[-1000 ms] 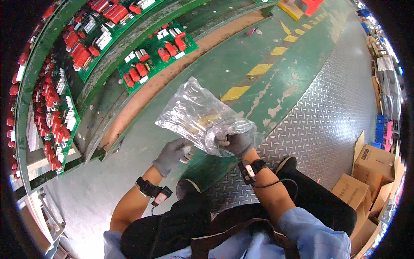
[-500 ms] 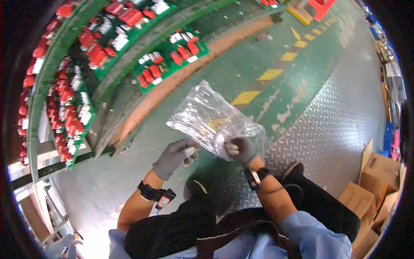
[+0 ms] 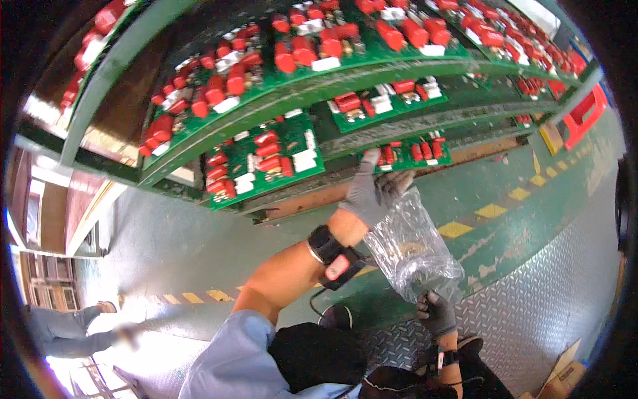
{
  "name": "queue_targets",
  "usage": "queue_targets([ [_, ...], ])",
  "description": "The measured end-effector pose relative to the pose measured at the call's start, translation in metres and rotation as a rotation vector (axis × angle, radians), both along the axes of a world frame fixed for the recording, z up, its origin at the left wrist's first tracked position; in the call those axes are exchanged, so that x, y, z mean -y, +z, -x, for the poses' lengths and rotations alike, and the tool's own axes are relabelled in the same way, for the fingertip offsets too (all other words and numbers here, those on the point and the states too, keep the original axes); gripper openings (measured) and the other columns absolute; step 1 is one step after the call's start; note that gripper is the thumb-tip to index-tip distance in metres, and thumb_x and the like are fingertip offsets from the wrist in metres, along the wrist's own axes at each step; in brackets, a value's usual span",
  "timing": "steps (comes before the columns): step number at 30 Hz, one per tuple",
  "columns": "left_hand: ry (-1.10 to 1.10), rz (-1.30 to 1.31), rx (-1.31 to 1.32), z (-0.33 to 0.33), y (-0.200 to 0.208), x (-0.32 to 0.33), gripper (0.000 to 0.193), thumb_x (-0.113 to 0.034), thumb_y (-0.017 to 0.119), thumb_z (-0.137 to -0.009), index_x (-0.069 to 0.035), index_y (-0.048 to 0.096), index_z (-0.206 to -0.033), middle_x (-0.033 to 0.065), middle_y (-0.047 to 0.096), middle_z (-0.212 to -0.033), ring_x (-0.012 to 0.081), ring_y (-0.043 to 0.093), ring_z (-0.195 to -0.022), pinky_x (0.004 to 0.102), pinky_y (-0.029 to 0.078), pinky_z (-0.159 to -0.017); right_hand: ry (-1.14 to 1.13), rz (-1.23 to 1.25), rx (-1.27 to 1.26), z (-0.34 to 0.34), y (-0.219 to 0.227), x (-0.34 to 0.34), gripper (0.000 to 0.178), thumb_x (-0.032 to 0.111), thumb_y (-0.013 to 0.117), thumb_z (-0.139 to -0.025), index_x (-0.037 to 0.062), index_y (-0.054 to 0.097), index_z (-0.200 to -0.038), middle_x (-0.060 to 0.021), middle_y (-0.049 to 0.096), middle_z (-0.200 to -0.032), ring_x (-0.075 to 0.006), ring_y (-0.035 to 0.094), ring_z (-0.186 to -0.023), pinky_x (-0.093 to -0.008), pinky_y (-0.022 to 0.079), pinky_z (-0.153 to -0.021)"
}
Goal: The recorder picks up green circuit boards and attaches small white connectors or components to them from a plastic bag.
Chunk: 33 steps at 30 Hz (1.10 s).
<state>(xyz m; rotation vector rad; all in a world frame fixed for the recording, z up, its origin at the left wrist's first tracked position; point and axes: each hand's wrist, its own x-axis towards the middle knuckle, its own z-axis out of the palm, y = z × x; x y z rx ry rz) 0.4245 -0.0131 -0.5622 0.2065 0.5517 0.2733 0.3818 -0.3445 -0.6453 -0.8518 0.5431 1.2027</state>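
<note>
My left hand (image 3: pixel 372 193), in a grey glove, reaches forward to a small green circuit board (image 3: pixel 430 158) with red components on the lower shelf. Its thumb and fingers are apart at the board's left end; whether they touch the board I cannot tell. In my right hand (image 3: pixel 435 312), also gloved, the near end of a clear plastic bag (image 3: pixel 415 249) is gripped between curled fingers. The bag hangs slanted between my hands, its far end behind the left fingers. A black band with a small box (image 3: pixel 337 266) sits on my left wrist.
A green metal rack (image 3: pixel 279 106) spans the far side, with several populated circuit boards (image 3: pixel 269 159) on its shelves. A red plastic object (image 3: pixel 585 116) stands at far right. Cardboard (image 3: pixel 561 372) lies lower right. Another person's legs (image 3: pixel 73 329) show at lower left.
My left hand has moved forward to the small board on the lower shelf. The view has turned left, bringing more of the rack in. My right hand still holds the bag.
</note>
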Motion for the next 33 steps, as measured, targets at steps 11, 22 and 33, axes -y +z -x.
queue_targets([
  [11,-0.147,-0.303,-0.115,0.047,0.041,0.008,0.059,-0.049,0.05,-0.085,0.0,0.049,-0.118,0.02,0.061,-0.103,0.0303,0.06,-0.091,0.0419,0.05,-0.083,0.021,-0.176,0.242,-0.023,0.056,-0.047,0.037,0.021,0.067,-0.072,-0.0016,0.056,-0.099,-0.0047,0.053,-0.08,-0.0135,0.048,-0.064,-0.0217,0.038,-0.051],
  [22,-0.659,-0.363,0.075,0.031,0.021,-0.029,0.052,-0.033,0.053,-0.084,0.0,0.046,-0.124,0.0202,0.059,-0.112,0.0282,0.064,-0.083,0.0424,0.055,-0.075,0.001,-0.248,0.311,-0.048,0.111,-0.089,0.033,0.026,0.061,-0.084,-0.0006,0.053,-0.101,-0.0049,0.054,-0.081,-0.0111,0.047,-0.063,-0.0205,0.035,-0.052],
  [33,-0.551,-0.401,0.146,0.086,0.037,0.049,0.043,-0.017,0.051,-0.089,0.0,0.039,-0.127,0.0165,0.053,-0.119,0.0306,0.058,-0.105,0.0472,0.052,-0.086,-0.24,0.291,1.118,-0.032,0.132,-0.131,0.013,0.008,0.062,-0.083,-0.0017,0.06,-0.091,-0.0057,0.059,-0.078,-0.0157,0.058,-0.072,-0.0284,0.047,-0.065],
])
